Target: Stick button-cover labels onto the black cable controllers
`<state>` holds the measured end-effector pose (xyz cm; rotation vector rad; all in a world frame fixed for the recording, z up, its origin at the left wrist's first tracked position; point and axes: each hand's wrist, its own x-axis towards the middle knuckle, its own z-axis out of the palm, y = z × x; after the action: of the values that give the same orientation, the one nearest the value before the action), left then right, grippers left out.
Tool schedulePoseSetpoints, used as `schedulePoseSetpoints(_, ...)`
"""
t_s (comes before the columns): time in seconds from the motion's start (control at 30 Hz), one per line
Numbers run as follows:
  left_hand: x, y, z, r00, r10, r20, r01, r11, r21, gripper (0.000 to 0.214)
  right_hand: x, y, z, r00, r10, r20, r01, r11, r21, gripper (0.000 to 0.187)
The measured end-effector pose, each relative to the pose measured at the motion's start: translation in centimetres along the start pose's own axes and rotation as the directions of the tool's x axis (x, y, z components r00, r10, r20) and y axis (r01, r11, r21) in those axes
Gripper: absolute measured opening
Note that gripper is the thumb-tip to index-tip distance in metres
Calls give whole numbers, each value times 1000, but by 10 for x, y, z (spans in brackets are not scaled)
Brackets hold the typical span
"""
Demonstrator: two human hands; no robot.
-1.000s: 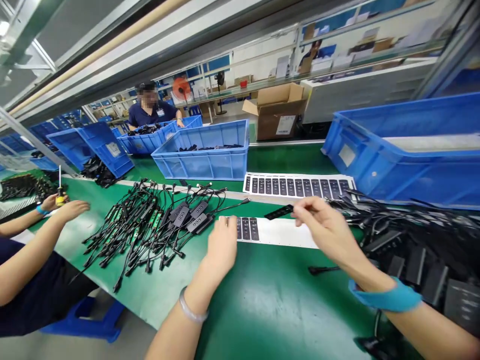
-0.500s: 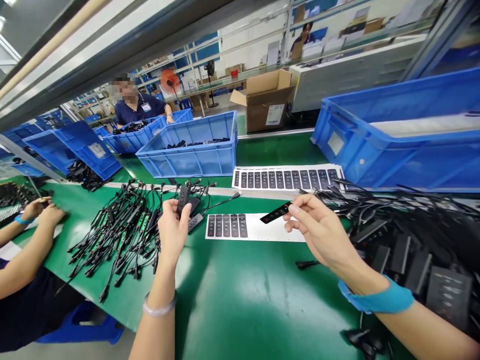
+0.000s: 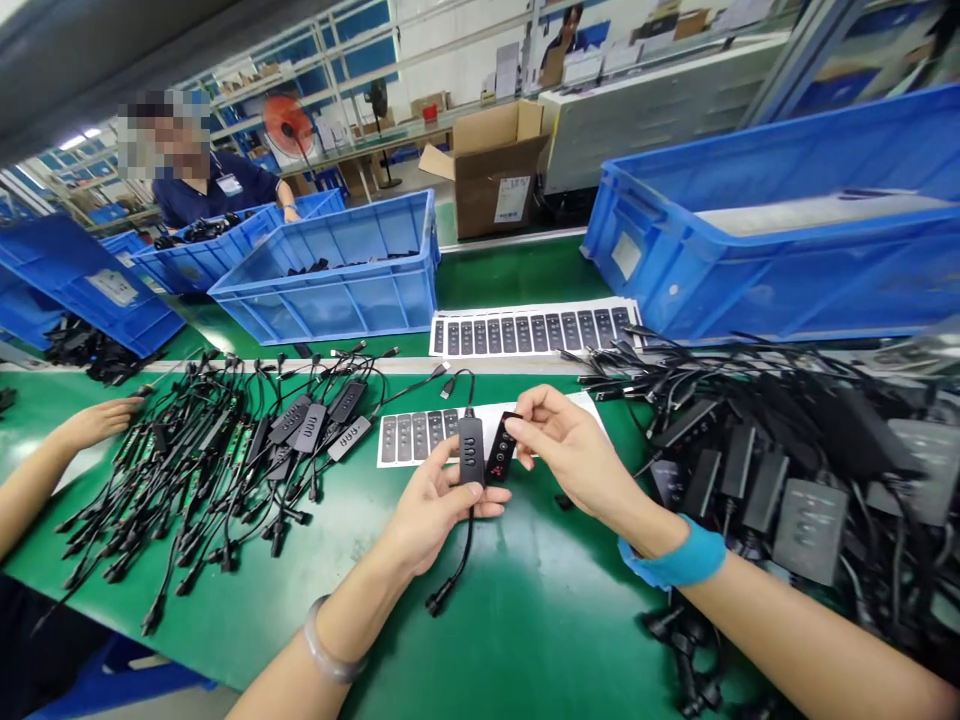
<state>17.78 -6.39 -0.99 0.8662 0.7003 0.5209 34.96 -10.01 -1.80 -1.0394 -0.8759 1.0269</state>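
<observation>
Between the fingers and thumb of my left hand (image 3: 442, 495) is a small black cable controller (image 3: 471, 450) with a row of raised buttons. Its cable runs up to a USB plug and down to a round connector (image 3: 439, 602). Just right of it, my right hand (image 3: 566, 445) pinches a black label sticker (image 3: 504, 448) with printed icons and red marks. The sticker is beside the controller; whether they touch I cannot tell. Beneath both hands lies a white label sheet (image 3: 585, 402), with several dark stickers (image 3: 418, 437) on its left part.
A pile of controllers and cables (image 3: 225, 450) covers the left of the green table (image 3: 420, 660); another pile (image 3: 750, 480) lies right. Behind are a full label sheet (image 3: 525, 332) and blue crates (image 3: 330, 310) (image 3: 750, 300). A co-worker's hand (image 3: 97, 422) is at far left.
My left hand has lifted a controller from the left pile and brought it right, over the label sheet. My right hand has moved the sticker beside it, turned upright. The view has shifted.
</observation>
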Motion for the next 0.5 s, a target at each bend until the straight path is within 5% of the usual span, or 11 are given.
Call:
schedulePoseSetpoints(0.23,-3,-5,3,990,-33,139,34,999,-5,64,-5,-5,7,998,20,52,-18,999,-46,28)
schedulePoseSetpoints(0.5,-2,-8,0,985,-33,169,33,999,4,60,-6,0,5,997,34,75,-30,998,-58,29)
